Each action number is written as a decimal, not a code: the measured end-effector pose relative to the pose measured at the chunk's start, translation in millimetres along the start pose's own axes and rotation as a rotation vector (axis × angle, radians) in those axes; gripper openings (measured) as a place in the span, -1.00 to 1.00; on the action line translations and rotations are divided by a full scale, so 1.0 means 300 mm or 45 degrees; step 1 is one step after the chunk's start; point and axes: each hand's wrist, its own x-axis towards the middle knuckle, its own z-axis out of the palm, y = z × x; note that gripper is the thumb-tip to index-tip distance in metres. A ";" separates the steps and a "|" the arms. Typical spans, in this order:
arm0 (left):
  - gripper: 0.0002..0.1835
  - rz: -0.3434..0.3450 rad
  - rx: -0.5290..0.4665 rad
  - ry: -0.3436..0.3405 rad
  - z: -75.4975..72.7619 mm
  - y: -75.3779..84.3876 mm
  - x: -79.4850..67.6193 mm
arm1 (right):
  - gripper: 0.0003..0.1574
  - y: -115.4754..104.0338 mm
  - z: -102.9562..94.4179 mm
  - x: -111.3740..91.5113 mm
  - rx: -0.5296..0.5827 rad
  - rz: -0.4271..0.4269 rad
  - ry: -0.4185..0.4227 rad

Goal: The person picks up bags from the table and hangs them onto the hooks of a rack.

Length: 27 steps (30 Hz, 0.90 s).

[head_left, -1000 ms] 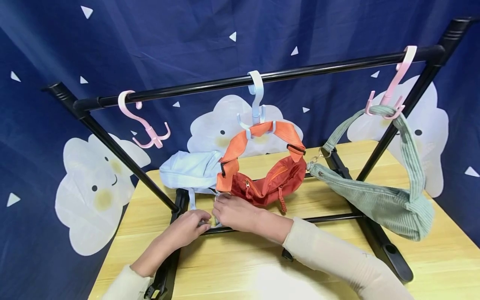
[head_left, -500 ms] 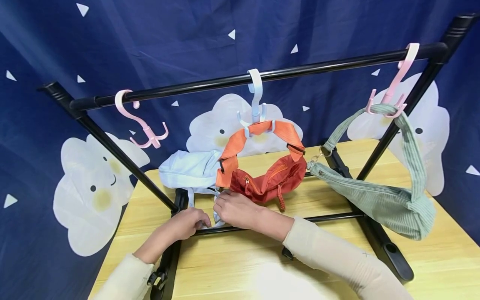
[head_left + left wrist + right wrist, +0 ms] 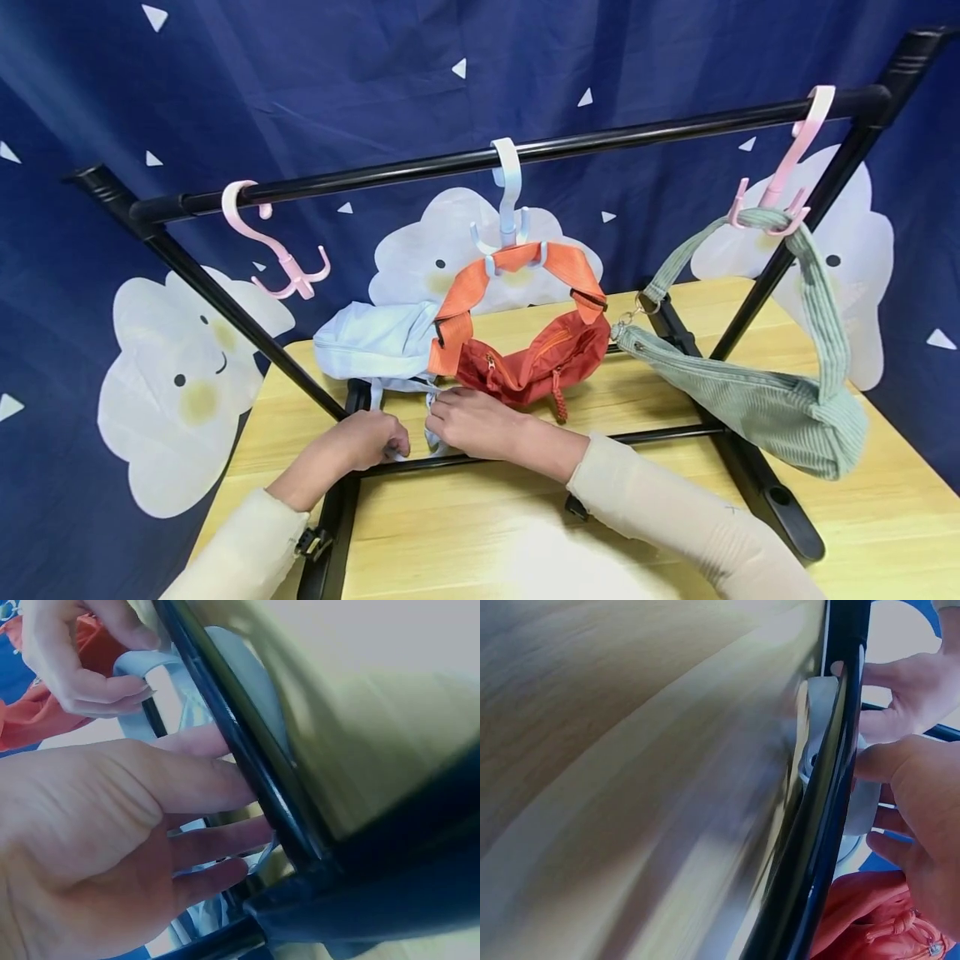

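Note:
A light blue fabric bag [image 3: 375, 337] lies on the table at the left, behind the rack's lower bar [image 3: 517, 450]. Its strap [image 3: 822, 709] runs forward to both hands, low beside that bar. My right hand [image 3: 476, 421] pinches the strap between thumb and fingers, just in front of the red bag. To its left, my left hand [image 3: 367, 439] holds another stretch of the strap close to the bar; its fingertips are partly hidden by the bar in the left wrist view.
A red bag [image 3: 525, 367] hangs by its orange strap from a blue hook [image 3: 508, 196]. A green corduroy bag [image 3: 780, 408] hangs from a pink hook [image 3: 787, 167] at the right. Another pink hook [image 3: 288, 265] hangs bare at the left of the top rail [image 3: 637, 135].
My left hand has moved left along the bar, away from the right hand. The right hand has stayed nearly still on the strap. The head view has shifted slightly.

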 end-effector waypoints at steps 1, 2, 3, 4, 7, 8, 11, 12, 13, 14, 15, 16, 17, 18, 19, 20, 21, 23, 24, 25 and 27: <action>-0.57 0.004 0.025 0.008 -0.001 0.000 -0.003 | -0.80 -0.001 0.001 0.001 0.003 -0.005 0.004; -0.58 0.007 0.042 0.021 0.001 -0.001 -0.005 | -0.80 -0.002 0.001 0.001 0.008 -0.011 0.005; -0.59 0.021 0.059 0.042 0.005 -0.002 -0.006 | -0.79 -0.003 0.002 0.002 0.014 -0.018 0.009; -0.61 0.044 0.082 0.068 0.009 -0.005 -0.007 | -0.79 -0.004 0.003 0.002 0.017 -0.027 0.013; -0.68 0.098 0.104 0.126 0.024 -0.011 -0.007 | -0.79 -0.009 0.004 0.005 0.037 -0.060 0.020; -0.69 0.106 0.097 0.137 0.028 -0.014 -0.006 | -0.80 -0.011 0.005 0.006 0.049 -0.070 0.013; -0.70 0.099 0.036 0.133 0.034 -0.023 -0.009 | -0.81 -0.015 0.008 0.008 0.068 -0.093 0.001; -0.69 0.093 0.007 0.127 0.032 -0.024 -0.010 | -0.81 -0.017 0.009 0.009 0.064 -0.098 -0.005; -0.69 0.089 -0.021 0.128 0.028 -0.025 -0.012 | -0.81 -0.017 0.008 0.009 0.056 -0.100 -0.013; -0.70 0.090 -0.046 0.132 0.024 -0.026 -0.015 | -0.81 -0.018 0.009 0.010 0.043 -0.105 -0.021; -0.71 0.096 -0.074 0.140 0.018 -0.027 -0.018 | -0.81 -0.019 0.009 0.011 0.024 -0.115 -0.022; -0.73 0.106 -0.096 0.151 0.010 -0.026 -0.020 | -0.80 -0.019 0.008 0.011 0.004 -0.128 -0.023; -0.75 0.109 -0.122 0.160 0.003 -0.026 -0.023 | -0.80 -0.018 0.007 0.011 -0.011 -0.144 -0.027; -0.77 0.115 -0.147 0.168 -0.004 -0.026 -0.025 | -0.80 -0.018 0.007 0.011 -0.023 -0.161 -0.024; -0.80 0.115 -0.170 0.179 -0.009 -0.025 -0.028 | -0.81 -0.018 0.007 0.011 -0.028 -0.176 -0.017; -0.82 0.115 -0.187 0.187 -0.013 -0.025 -0.031 | -0.82 -0.018 0.006 0.011 -0.026 -0.188 -0.011; -0.84 0.114 -0.197 0.196 -0.015 -0.026 -0.034 | -0.82 -0.018 0.005 0.011 -0.021 -0.197 0.000; -0.87 0.098 -0.211 0.213 -0.016 -0.025 -0.038 | -0.84 -0.020 0.001 0.010 0.010 -0.203 0.017; -0.88 0.102 -0.206 0.229 -0.013 -0.025 -0.039 | -0.85 -0.022 0.000 0.011 0.024 -0.202 0.032; -0.90 0.103 -0.201 0.245 -0.009 -0.024 -0.041 | -0.86 -0.025 -0.002 0.012 0.032 -0.202 0.047; -0.91 0.105 -0.205 0.272 -0.003 -0.021 -0.044 | -0.88 -0.030 -0.004 0.015 0.034 -0.209 0.077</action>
